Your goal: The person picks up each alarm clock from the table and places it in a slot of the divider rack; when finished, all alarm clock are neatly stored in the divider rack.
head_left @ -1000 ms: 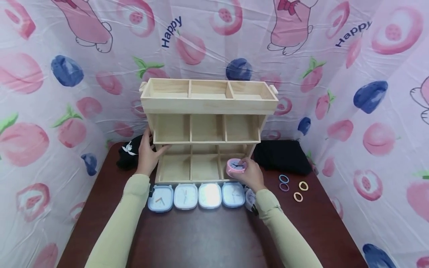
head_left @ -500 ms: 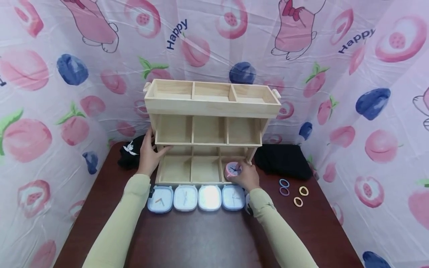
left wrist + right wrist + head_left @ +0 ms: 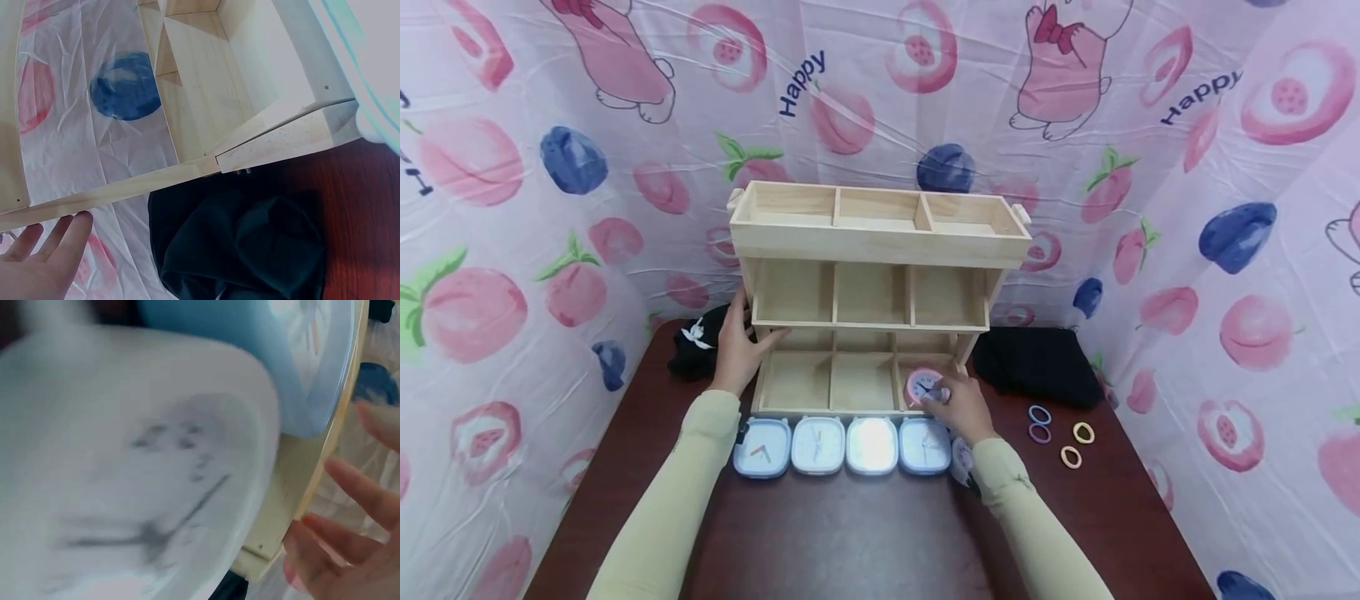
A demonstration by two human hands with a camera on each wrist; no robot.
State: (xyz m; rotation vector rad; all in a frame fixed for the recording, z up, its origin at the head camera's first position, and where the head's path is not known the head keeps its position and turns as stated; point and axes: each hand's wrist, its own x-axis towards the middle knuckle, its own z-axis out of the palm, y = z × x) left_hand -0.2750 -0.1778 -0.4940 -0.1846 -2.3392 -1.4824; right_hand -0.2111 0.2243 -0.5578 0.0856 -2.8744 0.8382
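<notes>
A pink round alarm clock [image 3: 922,386] lies face up in the bottom right compartment of a tiered wooden storage box [image 3: 880,243]. My right hand [image 3: 964,408] is at the clock's right side, fingertips overlapping its edge in the head view. The right wrist view shows these fingers [image 3: 359,487] extended and spread, with only a sliver of pink behind them. My left hand [image 3: 736,354] rests on the box's left side, thumb toward the front below the middle tier. In the left wrist view its straight fingers [image 3: 72,240] touch a wooden strut [image 3: 125,187].
Several pale square clocks [image 3: 817,446] stand in a row before the box. A white clock [image 3: 962,461] is partly under my right wrist. Black cloth [image 3: 1037,364] lies right, a black bundle [image 3: 696,346] left. Several small rings [image 3: 1071,457] lie on the table [image 3: 865,542].
The pink clock was lowered into the bottom right compartment. My right hand has since drawn back slightly to the right and its fingers have loosened. My left hand stays on the box.
</notes>
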